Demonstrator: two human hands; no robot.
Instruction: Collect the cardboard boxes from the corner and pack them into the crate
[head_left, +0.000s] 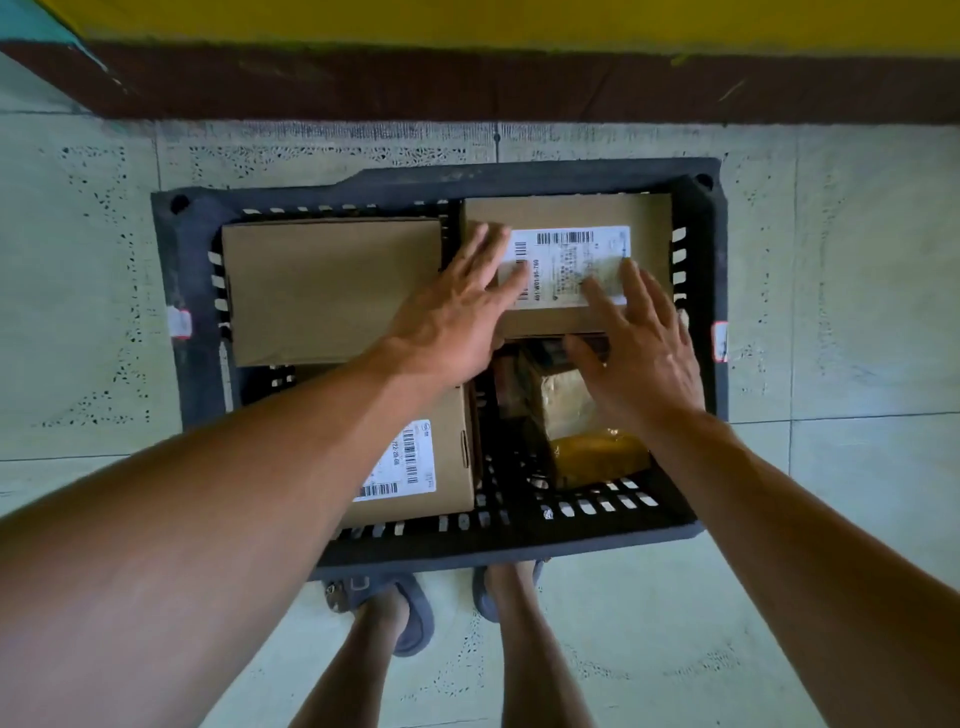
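Both my grips are spread open and flat: the left hand (457, 306) and right hand (641, 353) rest on the labelled box (644, 218) at two o'clock in the crate (698, 312). I judge it light, stiff and smooth, best held by opposite edges. Its label (569, 254) reads roughly "401-W0195-760"; the other print is too small.

Matt cardboard boxes (332, 291); dull black plastic crate (519, 179).
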